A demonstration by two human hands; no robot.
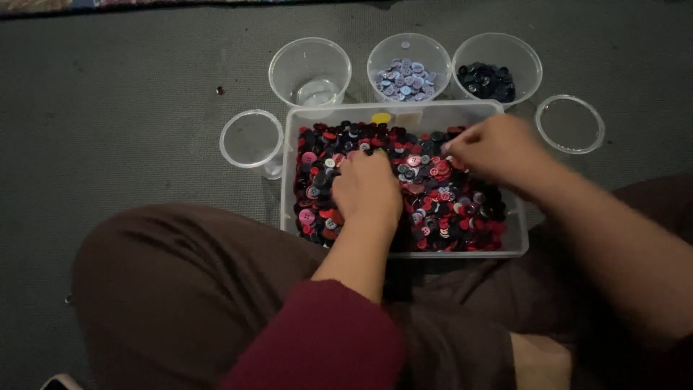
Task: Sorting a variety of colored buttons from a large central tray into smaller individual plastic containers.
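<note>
Both hands, left (367,189) and right (497,148), apart, fingers curled into tub-bound buttons (447,202).

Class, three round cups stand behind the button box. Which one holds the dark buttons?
The rightmost cup: it holds dark navy buttons, the middle cup pale lilac ones, the left cup none.

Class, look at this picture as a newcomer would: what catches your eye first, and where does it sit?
First comes the clear rectangular tub at centre, heaped with red, pink and dark buttons, with the left hand and the right hand resting in them. Behind it stand three clear cups: an empty cup, a cup of pale blue buttons and a cup of dark blue buttons.
</note>
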